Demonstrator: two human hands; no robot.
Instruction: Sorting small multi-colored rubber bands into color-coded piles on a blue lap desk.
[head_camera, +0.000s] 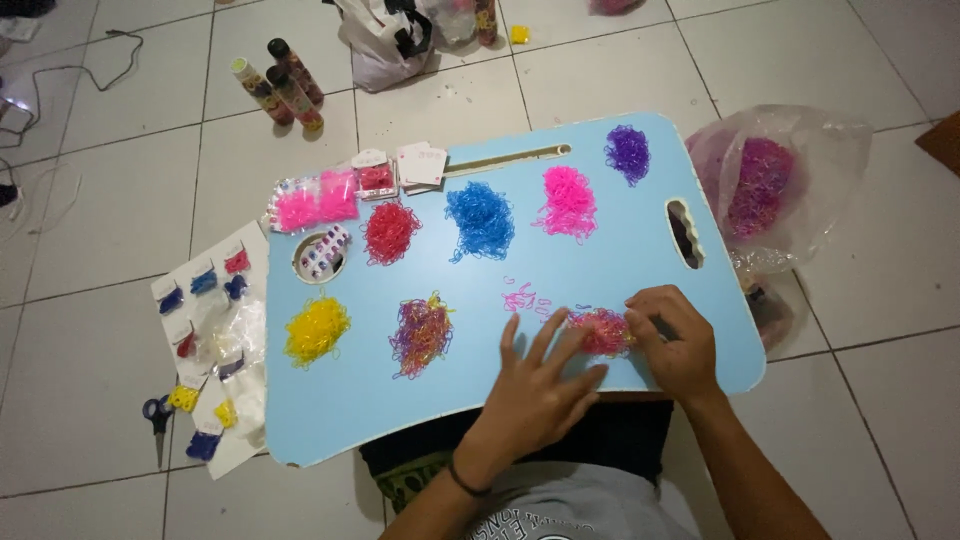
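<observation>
— Two hands on one little heap, is that right?

— Yes. Both of mine are at the pink mixed pile of rubber bands (603, 331), near the front edge of the blue lap table (620, 270). My left hand (535, 390) lies flat with the fingers spread, fingertips touching the pile's left side. My right hand (676, 340) is curled at the pile's right side, fingers pressed together as if pinching some bands, though I cannot tell exactly what they grip.

— What lies around it?

— Just to the left, a few loose pink bands (522, 298). Further left sit a multicoloured pile (421, 336) and a yellow pile (317, 330). Along the back are a red pile (390, 232), a blue pile (481, 220), a bright pink pile (569, 202) and a purple pile (628, 153).

— And off the table?

— A clear plastic bag (800, 170) holding pink bands lies on the tiled floor to the right. To the left are white cards (215, 350) with small bundles, and scissors (157, 412) beside them.
</observation>
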